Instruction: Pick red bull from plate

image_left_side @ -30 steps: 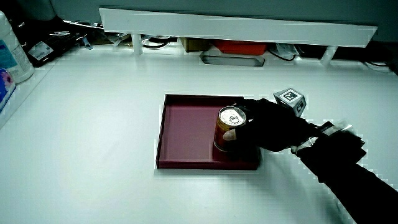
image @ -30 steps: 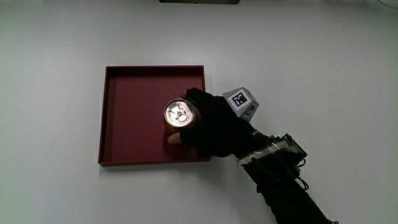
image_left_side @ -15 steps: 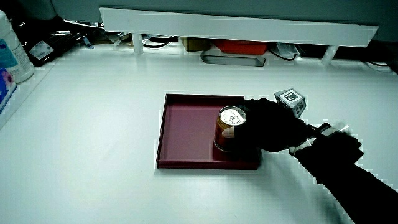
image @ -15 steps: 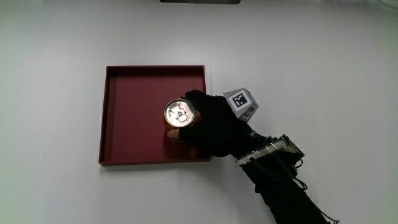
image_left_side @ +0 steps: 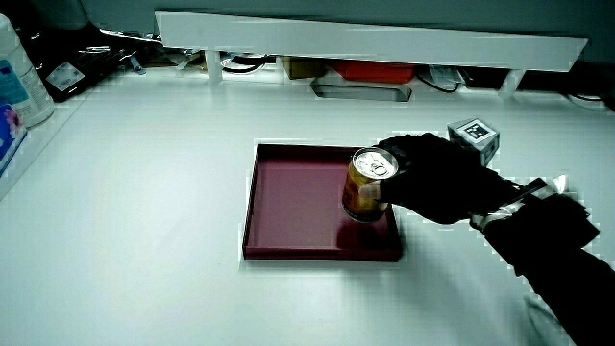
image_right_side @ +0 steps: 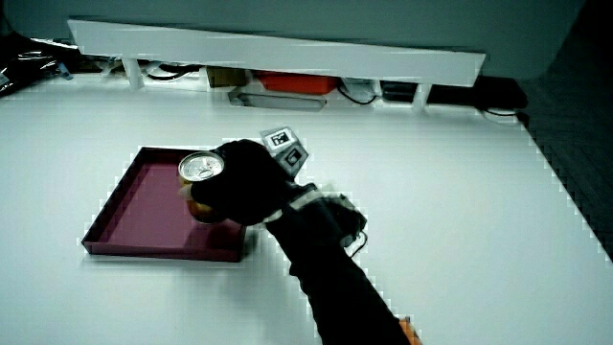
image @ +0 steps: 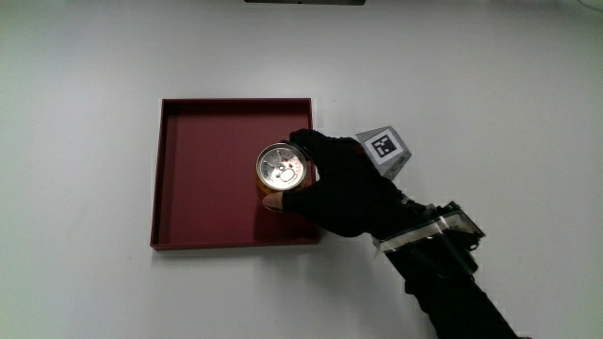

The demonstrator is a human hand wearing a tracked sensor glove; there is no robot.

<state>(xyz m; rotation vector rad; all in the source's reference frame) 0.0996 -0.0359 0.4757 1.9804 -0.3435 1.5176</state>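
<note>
The Red Bull can (image: 281, 171) (image_left_side: 367, 186) (image_right_side: 201, 178) shows a silver top and a gold-orange body. It hangs a little above the dark red square plate (image: 203, 179) (image_left_side: 293, 207) (image_right_side: 144, 206), tilted slightly. The black-gloved hand (image: 334, 184) (image_left_side: 432, 178) (image_right_side: 244, 187) is shut around the can's side, with the patterned cube (image: 386, 151) (image_left_side: 474, 136) (image_right_side: 283, 147) on its back. The forearm runs from the hand toward the person. The can's lower part is partly hidden by the fingers.
A low white partition (image_left_side: 370, 43) (image_right_side: 278, 57) runs along the table's edge farthest from the person, with boxes and cables under it. A white container (image_left_side: 17, 82) stands at the table's edge in a side view.
The hand has lifted the can off the plate's floor and shifted it slightly toward the plate's edge nearest the forearm. Hand and cube rose with it.
</note>
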